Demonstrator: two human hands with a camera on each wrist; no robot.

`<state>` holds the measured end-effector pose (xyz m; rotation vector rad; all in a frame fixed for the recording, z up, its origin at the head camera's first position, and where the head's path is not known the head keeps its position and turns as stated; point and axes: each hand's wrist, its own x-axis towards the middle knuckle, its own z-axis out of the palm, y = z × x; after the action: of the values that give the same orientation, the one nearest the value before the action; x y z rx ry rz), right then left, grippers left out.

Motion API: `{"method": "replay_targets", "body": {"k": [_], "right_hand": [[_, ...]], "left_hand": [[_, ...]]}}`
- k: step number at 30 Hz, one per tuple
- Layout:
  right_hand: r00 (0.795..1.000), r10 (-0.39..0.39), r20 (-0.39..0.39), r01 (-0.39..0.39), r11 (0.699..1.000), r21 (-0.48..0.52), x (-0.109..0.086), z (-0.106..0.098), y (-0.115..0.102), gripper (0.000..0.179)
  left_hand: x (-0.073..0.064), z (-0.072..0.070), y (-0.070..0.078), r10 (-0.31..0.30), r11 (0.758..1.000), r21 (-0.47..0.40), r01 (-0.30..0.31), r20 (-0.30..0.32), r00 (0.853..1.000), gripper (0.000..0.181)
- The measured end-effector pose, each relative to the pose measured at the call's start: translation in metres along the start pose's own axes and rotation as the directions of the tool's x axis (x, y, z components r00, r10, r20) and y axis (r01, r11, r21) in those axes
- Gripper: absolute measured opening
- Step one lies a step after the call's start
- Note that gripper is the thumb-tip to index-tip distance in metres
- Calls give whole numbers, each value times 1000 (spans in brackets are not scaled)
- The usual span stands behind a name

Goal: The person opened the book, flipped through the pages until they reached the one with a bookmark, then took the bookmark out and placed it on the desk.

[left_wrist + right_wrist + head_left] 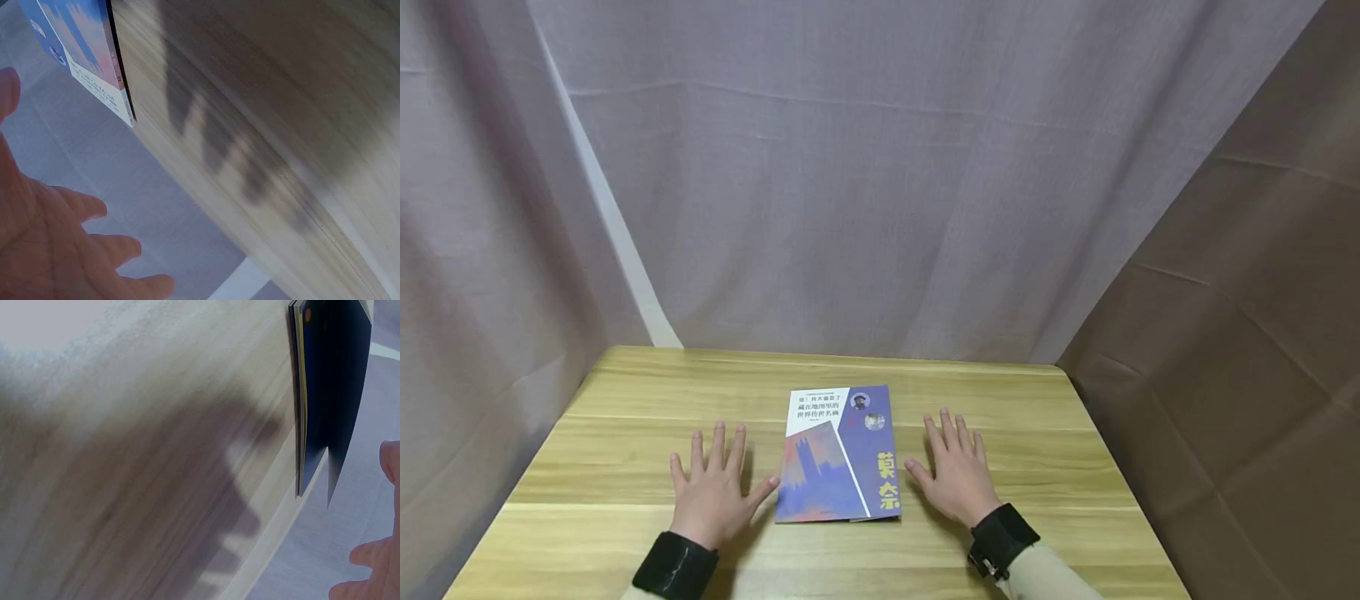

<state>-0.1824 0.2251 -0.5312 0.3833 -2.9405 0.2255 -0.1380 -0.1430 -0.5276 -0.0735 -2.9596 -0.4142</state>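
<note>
A thin paperback book [827, 467] lies on the wooden table, its purple and white cover printed with Chinese characters and a painting of a tower. To its left my left hand [715, 496] hovers with fingers spread, the thumb close to the book's edge. My right hand [957, 479] is held on the other side, fingers extended, a small gap from the book. Both hands hold nothing. In the left wrist view the book [87, 50] shows its edge, beside the palm [44, 244]. From the right wrist, the book's cover [340, 381] stands slightly lifted from the pages.
The wooden table [625, 400] has a light grain and casts of both hands' shadows. Grey curtains [880, 208] hang behind it, with a pale gap [610, 208] at left. A brown cloth [1240, 333] hangs at right. Black bands [676, 567] circle the wrists.
</note>
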Motion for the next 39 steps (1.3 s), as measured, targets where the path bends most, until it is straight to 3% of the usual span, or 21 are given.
{"method": "replay_targets", "body": {"k": [4, 15, 24, 31, 34, 39], "right_hand": [[1000, 13, -5, -13, 1000, 18, 2, 3, 0, 78], [995, 77, 69, -92, 967, 238, 8, 15, -16, 76], [993, 72, 94, -99, 939, 331, 11, 29, -27, 74], [993, 63, 100, -95, 928, 360, 9, 33, -36, 70], [994, 58, 95, -90, 918, 385, 9, 34, -38, 66], [993, 58, 107, -97, 907, 411, 9, 36, -41, 63]], "left_hand": [[1, 0, 0, 5, 1000, -7, -5, -4, 1000, 96], [0, 2, 7, 42, 998, -46, -41, 33, 999, 96], [0, 19, 20, 87, 989, -128, -80, 53, 995, 114], [-3, 35, 24, 130, 983, -138, -121, 54, 990, 128], [-4, 41, 25, 159, 973, -179, -146, 59, 986, 129], [0, 44, 29, 221, 931, -314, -186, 78, 972, 129]]}}
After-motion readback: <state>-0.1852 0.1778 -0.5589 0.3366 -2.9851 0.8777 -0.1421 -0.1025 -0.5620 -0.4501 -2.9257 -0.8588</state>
